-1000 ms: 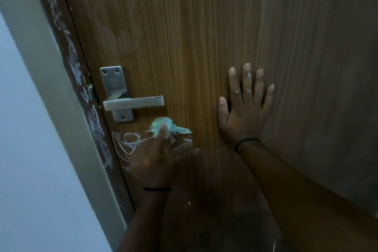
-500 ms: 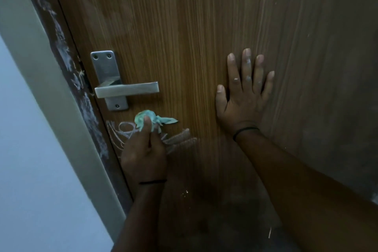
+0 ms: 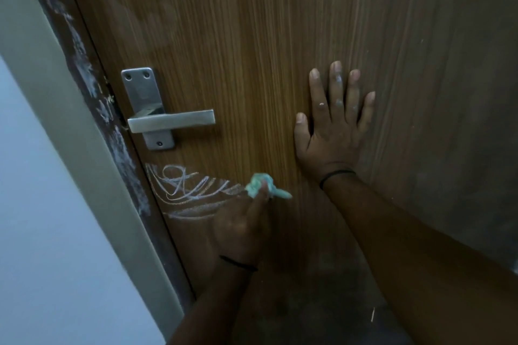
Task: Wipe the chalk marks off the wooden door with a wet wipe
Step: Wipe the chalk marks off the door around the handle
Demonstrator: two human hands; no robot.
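Note:
The brown wooden door (image 3: pixel 252 50) fills the view. White chalk marks (image 3: pixel 185 190), loops and curved lines, sit below the handle near the door's left edge. My left hand (image 3: pixel 244 224) grips a crumpled pale green wet wipe (image 3: pixel 262 185) and presses it on the door at the right end of the chalk marks. My right hand (image 3: pixel 332 123) lies flat on the door to the right, fingers spread, holding nothing.
A metal lever handle (image 3: pixel 171 120) on its plate is above the chalk marks. The dark door frame (image 3: pixel 92 87) at the left carries white smears. A pale wall (image 3: pixel 42 204) lies further left. The door's lower part looks dusty.
My left hand has slid the wipe to the right, off the chalk, uncovering more of the scribbles. My right hand stays flat in place.

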